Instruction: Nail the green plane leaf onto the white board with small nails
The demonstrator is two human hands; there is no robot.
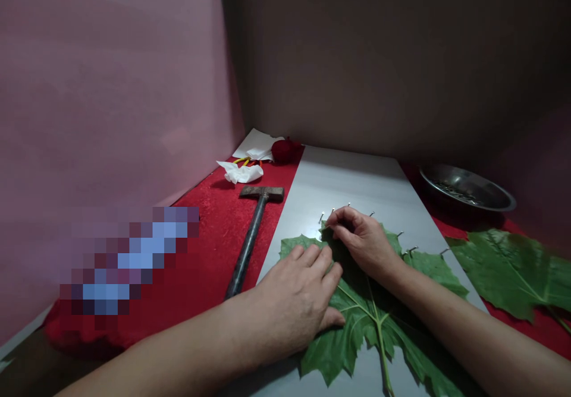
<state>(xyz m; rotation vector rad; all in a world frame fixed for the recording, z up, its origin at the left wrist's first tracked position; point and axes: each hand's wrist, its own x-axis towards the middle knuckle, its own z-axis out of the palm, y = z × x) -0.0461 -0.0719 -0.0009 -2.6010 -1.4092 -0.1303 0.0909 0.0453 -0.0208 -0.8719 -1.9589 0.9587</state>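
Observation:
A large green leaf [357, 325] lies flat on a grey board [339, 177], ringed along its upper edge by several small nails [321, 216] stuck in the board. My left hand [297, 296] rests palm down on the leaf's left lobe, fingers stretched out flat. My right hand [361, 239] sits at the leaf's top edge, fingers curled in a pinch close to the nails; what it pinches is too small to make out.
A hammer [252, 236] lies on the red cloth [209, 236] left of the board. Crumpled white tissue [241, 172], paper and a red ball [285, 149] sit at the back. A metal bowl [466, 188] and a second leaf [513, 272] are on the right. Walls enclose the back and left.

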